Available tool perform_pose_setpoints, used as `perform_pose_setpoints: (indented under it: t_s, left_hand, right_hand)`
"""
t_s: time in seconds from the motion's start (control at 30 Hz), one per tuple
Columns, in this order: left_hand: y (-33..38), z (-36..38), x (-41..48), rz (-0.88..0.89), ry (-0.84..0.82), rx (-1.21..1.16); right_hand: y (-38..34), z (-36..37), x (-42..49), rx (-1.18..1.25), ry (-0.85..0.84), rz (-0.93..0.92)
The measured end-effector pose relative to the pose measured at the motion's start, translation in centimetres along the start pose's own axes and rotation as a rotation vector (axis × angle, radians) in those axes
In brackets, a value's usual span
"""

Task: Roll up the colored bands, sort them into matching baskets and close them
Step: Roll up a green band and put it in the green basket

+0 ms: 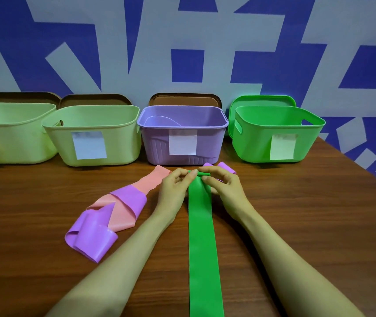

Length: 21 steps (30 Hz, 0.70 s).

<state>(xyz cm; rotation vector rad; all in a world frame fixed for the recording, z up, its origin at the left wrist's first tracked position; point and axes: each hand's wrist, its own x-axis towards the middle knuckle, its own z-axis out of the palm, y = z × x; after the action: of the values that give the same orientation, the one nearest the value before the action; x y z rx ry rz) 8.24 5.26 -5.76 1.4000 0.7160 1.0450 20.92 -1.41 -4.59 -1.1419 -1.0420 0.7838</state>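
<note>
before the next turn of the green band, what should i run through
1. Grip: left hand and right hand both pinch the far end of the green band: ok.
2. Band lies flat and straight on the table: ok.
3. Rolled edge even across its width: cannot tell, the fingers cover it.
4. Purple loop lies right behind the right fingers and may catch in the roll: not ok.
5. Green basket is open, with the green lid standing behind it: ok.
</note>
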Motion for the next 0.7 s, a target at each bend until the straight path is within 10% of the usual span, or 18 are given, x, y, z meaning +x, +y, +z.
perform_pose_setpoints:
  t_s: [0.7]
  left_hand:
    - [0.23,0.27,-0.56,0.056,-0.021,-0.125]
  right_hand:
    - [-0.46,-0.61,-0.37,0.070,0.007,0.063]
